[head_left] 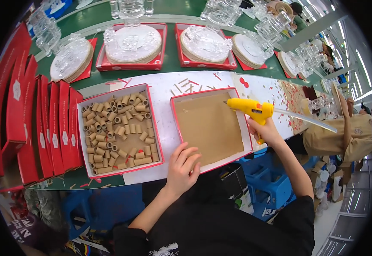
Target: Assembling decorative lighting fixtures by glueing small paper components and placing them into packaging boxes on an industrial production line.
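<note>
The right hand has its grip closed around a yellow plastic glue gun, nozzle over the shallow red-edged cardboard tray. The left hand, grip spread flat, pins the tray's near edge; hot glue could drip astray.

A red tray full of short cardboard tubes lies on the white sheet covering the bench. Flat red boxes stand stacked on edge at the far left. Along the green back of the bench, 2 red trays hold round boards with clear glassware, and more glass pieces stand to the right.
</note>
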A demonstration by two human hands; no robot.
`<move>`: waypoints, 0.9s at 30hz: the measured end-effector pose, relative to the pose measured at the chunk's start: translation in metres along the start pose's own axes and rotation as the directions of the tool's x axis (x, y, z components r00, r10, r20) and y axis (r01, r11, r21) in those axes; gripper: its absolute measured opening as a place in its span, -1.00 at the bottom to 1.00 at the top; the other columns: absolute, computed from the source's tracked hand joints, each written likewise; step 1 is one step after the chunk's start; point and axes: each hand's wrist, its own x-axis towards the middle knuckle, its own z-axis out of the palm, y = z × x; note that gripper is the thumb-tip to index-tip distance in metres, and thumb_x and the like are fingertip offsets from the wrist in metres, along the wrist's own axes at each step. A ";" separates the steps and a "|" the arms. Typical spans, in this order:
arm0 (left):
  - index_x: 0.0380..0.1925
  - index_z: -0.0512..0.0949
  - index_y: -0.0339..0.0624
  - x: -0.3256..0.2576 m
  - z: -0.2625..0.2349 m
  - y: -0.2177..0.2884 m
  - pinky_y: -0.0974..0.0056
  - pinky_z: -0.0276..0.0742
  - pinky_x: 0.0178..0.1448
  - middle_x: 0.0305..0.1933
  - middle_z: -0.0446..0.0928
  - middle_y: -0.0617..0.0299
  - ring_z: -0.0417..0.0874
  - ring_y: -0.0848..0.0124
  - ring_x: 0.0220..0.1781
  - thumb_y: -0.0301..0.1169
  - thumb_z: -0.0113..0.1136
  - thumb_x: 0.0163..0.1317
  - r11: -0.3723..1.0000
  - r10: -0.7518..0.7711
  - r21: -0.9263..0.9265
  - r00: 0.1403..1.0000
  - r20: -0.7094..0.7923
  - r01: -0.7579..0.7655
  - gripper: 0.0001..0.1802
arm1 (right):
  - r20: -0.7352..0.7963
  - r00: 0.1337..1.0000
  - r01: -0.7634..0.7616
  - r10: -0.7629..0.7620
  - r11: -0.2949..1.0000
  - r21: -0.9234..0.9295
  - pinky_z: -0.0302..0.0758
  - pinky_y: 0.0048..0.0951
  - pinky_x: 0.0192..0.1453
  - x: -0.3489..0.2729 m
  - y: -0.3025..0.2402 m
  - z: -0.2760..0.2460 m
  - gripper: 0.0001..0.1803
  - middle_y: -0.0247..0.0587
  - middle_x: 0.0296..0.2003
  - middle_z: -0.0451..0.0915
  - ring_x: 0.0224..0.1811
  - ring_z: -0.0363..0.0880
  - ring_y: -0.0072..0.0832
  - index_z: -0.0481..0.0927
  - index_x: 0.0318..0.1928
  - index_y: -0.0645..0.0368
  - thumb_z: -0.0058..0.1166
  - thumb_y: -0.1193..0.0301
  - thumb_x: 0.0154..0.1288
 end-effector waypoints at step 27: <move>-0.30 0.58 -0.24 0.003 0.001 0.000 0.06 0.36 0.23 -0.04 0.54 0.14 0.36 0.01 0.25 -0.59 0.19 -0.03 1.000 0.013 0.005 1.000 0.005 -0.013 -0.78 | 0.220 0.973 -0.039 0.072 0.988 -0.151 0.38 -0.64 -0.60 -0.042 0.010 0.021 -0.82 -0.36 -0.58 0.48 -0.69 0.42 -0.66 0.45 -0.20 0.18 0.11 0.38 0.29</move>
